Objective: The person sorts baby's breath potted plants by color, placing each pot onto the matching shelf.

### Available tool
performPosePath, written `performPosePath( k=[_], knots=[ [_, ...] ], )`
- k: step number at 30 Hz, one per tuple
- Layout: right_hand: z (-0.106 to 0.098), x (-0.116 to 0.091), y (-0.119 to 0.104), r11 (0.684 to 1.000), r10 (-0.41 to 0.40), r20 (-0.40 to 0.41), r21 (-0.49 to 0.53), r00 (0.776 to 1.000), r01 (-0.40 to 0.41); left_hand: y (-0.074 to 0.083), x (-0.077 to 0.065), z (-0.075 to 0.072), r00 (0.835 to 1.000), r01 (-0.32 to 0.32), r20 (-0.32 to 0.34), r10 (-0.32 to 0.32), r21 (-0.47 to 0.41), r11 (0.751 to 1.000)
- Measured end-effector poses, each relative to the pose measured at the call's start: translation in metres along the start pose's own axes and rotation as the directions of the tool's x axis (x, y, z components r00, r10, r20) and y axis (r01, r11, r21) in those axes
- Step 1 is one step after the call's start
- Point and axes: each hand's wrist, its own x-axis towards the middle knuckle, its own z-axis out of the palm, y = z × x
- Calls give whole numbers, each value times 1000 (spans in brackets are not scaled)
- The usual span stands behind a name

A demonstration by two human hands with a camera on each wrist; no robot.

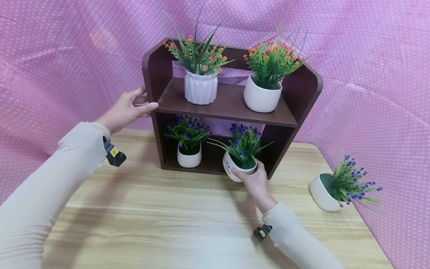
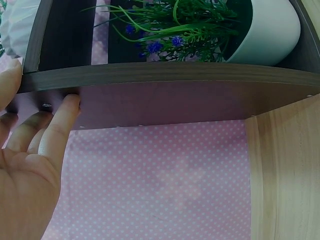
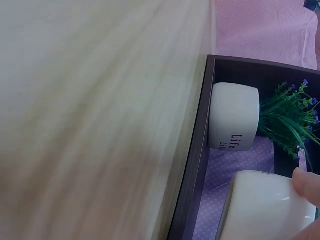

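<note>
A dark brown two-tier shelf [image 1: 223, 116] stands on the table. My left hand [image 1: 129, 108] holds its left side panel, the thumb over the front edge and the fingers against the outer face [image 2: 160, 102]. My right hand [image 1: 253, 181] grips a white "Life" flowerpot [image 1: 231, 168] with blue flowers, thumb on its near side. This pot is tilted at the front of the lower tier, towards the right. Another white flowerpot [image 1: 189, 158] with blue flowers sits on the lower tier at left; its lettering shows in the right wrist view.
On the upper tier stand a ribbed white flowerpot [image 1: 201, 87] and a smooth white flowerpot [image 1: 262, 95], both with orange flowers. A further white flowerpot [image 1: 324, 192] with blue flowers is at the right of the wooden table [image 1: 161, 224]. Pink dotted cloth [image 1: 84, 48] hangs behind.
</note>
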Motion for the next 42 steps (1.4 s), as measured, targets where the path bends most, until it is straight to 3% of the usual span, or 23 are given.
performPosePath(
  k=[9, 16, 22, 33, 42],
  knots=[
    [32, 22, -4, 997, -16, -111, -74, 994, 7, 0, -2, 0, 1000, 4, 5, -4, -10, 1000],
    [60, 36, -1, 998, -30, -217, -69, 976, 16, 0, 1, 1, 1000, -3, 10, 3, -24, 1000],
    [72, 42, 0, 992, -32, -280, -129, 959, -4, 0, 3, 2, 1000, -1, 12, 2, -38, 999],
    [84, 52, 5, 981, 8, -328, -179, 945, -70, 0, 3, 2, 1000, 3, 15, -3, -41, 999],
    [91, 53, 9, 974, 38, -310, -203, 950, -105, -1, 0, 0, 1000, 8, 11, -8, -35, 999]
  ],
)
